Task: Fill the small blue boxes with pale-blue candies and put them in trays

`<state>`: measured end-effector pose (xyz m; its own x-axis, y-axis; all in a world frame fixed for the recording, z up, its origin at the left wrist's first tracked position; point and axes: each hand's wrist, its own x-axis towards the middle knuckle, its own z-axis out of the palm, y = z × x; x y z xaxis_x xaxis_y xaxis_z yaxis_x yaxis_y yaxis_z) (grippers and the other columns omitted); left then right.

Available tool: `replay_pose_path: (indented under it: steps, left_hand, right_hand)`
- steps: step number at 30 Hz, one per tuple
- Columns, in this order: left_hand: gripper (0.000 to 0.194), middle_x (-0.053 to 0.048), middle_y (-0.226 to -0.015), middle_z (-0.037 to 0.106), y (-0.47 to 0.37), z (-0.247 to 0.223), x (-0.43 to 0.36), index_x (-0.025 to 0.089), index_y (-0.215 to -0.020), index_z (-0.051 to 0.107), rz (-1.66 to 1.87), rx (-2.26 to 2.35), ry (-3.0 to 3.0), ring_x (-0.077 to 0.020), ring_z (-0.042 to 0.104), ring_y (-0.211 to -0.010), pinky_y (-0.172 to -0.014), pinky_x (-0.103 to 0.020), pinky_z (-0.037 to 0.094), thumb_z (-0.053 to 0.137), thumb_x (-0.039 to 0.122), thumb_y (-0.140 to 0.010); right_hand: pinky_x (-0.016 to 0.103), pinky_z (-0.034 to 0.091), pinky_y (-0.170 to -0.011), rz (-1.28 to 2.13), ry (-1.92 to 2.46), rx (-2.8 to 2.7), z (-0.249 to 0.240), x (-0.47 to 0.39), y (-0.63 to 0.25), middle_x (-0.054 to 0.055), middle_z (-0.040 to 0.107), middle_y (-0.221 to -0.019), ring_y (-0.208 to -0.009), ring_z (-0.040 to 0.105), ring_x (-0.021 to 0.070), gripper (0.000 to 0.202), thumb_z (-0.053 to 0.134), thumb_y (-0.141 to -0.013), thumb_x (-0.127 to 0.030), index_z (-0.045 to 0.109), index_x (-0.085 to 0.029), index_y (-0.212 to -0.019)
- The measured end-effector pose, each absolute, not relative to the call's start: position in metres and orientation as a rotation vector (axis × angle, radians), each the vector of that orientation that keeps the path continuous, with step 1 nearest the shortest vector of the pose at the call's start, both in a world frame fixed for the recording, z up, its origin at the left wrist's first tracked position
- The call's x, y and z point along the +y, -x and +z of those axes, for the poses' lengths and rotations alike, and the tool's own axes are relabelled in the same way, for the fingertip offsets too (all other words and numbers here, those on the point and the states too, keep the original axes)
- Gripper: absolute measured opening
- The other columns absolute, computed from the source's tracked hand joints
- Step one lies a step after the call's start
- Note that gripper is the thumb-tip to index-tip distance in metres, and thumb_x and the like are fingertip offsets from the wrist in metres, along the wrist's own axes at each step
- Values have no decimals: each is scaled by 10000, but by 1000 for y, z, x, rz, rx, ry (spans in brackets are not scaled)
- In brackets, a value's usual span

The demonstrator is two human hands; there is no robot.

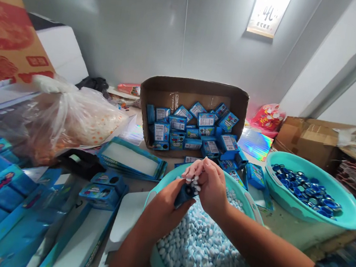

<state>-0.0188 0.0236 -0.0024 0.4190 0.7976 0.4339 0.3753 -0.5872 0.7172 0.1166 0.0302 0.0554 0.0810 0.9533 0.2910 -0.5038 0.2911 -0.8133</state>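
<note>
Held in my left hand [164, 203] is a small blue printed box [183, 197], tilted, with a dark round opening at its upper end. Against that end my right hand [212, 189] is cupped, its fingers curled round several small white pellets [194, 182] that look like candies. Some pellets lie between my hands at the box's opening. Below both hands stands a turquoise basin [158, 266] filled with loose white and pale blue pellets [198, 244]. My fingers partly hide the box.
Behind the basin, an open cardboard carton [196, 88] lies with many blue boxes [177, 123]. At right, another turquoise basin [312, 216] holds shiny blue round pieces [307, 190]. Flat printed blue packaging [132, 158], stacked small boxes [102, 191] and a clear plastic bag [79, 112] crowd the left.
</note>
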Motion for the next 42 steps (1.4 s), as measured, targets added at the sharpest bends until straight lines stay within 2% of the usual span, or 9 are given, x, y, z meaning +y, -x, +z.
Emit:
replay_pose_path:
  steps: [5, 16, 21, 25, 28, 31, 35, 39, 42]
  left_hand:
    - [380, -54, -1295, 650, 20, -2, 27, 248, -1285, 572, 1034, 1077, -1975, -232, 599, -1213, -1040, -367, 478, 624, 309, -914]
    - [316, -49, -1168, 678, 19, -6, 29, 232, -1203, 594, 1054, 1028, -1968, -225, 637, -1075, -931, -342, 505, 644, 314, -902]
    - [291, -57, -1137, 672, 18, -1, 27, 219, -1181, 588, 1034, 1015, -1972, -224, 635, -1049, -913, -349, 509, 629, 324, -912]
    - [285, -62, -1144, 673, 17, 0, 27, 213, -1193, 589, 1019, 1040, -1947, -226, 634, -1064, -921, -361, 513, 595, 311, -925]
    - [361, -73, -1193, 670, 17, -3, 28, 215, -1274, 566, 1047, 1046, -1967, -232, 632, -1096, -951, -375, 511, 593, 309, -926]
    - [418, -86, -1262, 652, 17, -3, 28, 214, -1340, 531, 1061, 1017, -1963, -235, 617, -1149, -989, -387, 499, 587, 310, -936]
    - [379, -82, -1322, 625, 17, 2, 27, 217, -1317, 553, 1034, 941, -1915, -236, 580, -1222, -1013, -378, 483, 570, 341, -959]
    - [335, -40, -1261, 652, 19, 4, 26, 249, -1254, 585, 1026, 963, -1908, -212, 616, -1141, -979, -342, 488, 618, 357, -938]
    - [382, -36, -1290, 642, 19, 0, 26, 262, -1287, 566, 1025, 978, -1908, -208, 610, -1168, -1013, -339, 476, 634, 383, -931]
  right_hand:
    - [286, 447, -627, 1145, 580, -1085, 54, 28, -119, 26, 621, -671, -657, 566, 166, 331, 571, -941, -390, 668, -196, -691]
    - [273, 484, -633, 1009, 679, -1321, 46, 31, -124, 26, 653, -768, -667, 581, 143, 275, 529, -981, -384, 647, -183, -835]
    - [264, 482, -659, 750, 744, -1542, 45, 31, -129, 25, 655, -776, -689, 587, 137, 266, 459, -1017, -320, 637, -185, -873]
    - [298, 509, -744, 452, 746, -1835, 47, 30, -135, 53, 683, -877, -804, 637, 164, 188, 475, -998, -249, 643, -182, -1051]
    - [320, 531, -768, 316, 708, -2000, 49, 29, -138, 77, 710, -954, -854, 658, 183, 231, 482, -980, -215, 621, -176, -1161]
    - [341, 550, -790, 245, 689, -2066, 52, 30, -141, 94, 726, -1019, -904, 678, 199, 243, 471, -980, -208, 614, -174, -1174]
    - [331, 568, -769, 214, 686, -2084, 54, 32, -144, 97, 727, -1059, -899, 696, 192, 273, 474, -979, -207, 597, -184, -1221]
    - [337, 573, -821, 223, 627, -2089, 54, 32, -149, 119, 708, -1155, -1006, 689, 203, 317, 478, -966, -186, 585, -181, -1265]
    - [328, 570, -800, 235, 559, -1985, 56, 31, -151, 136, 683, -1190, -952, 682, 182, 342, 467, -959, -166, 577, -173, -1283]
